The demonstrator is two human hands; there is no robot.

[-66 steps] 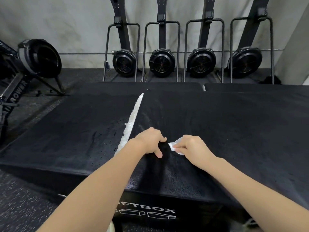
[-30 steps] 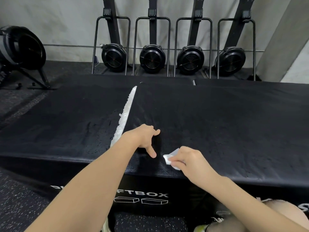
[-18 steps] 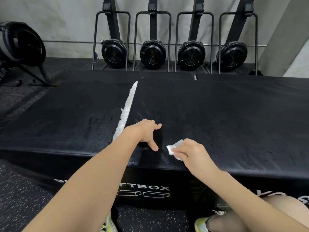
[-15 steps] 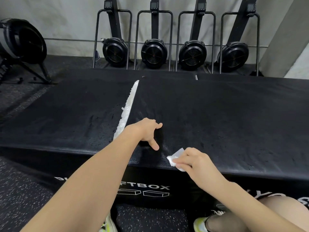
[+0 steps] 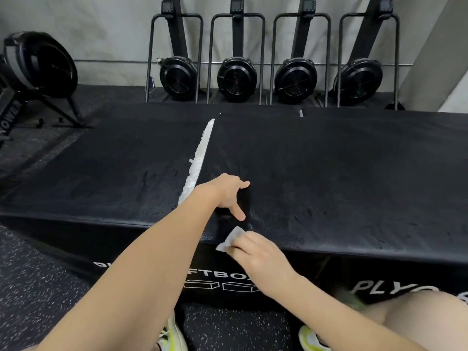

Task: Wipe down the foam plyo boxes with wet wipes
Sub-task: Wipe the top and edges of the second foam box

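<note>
Rowing machine [image 5: 38, 64] stands far left, "ROWER" readable on its rail. Your left hand [image 5: 225, 193] rests on the box [image 5: 342, 178] top, fingers loosely spread, thumb down toward the edge; likely bracing you and holding the cover taut. Your right hand [image 5: 255, 254] pinches the wet wipe [image 5: 231, 239] at the near edge, probably working the front lip. Front face reads "...FTBO...", then "PLYO" at right.

Left hand [image 5: 226, 192] braced, thumb and index splayed — right hand [image 5: 255, 252] fingers pinched, apparently curled.
</note>
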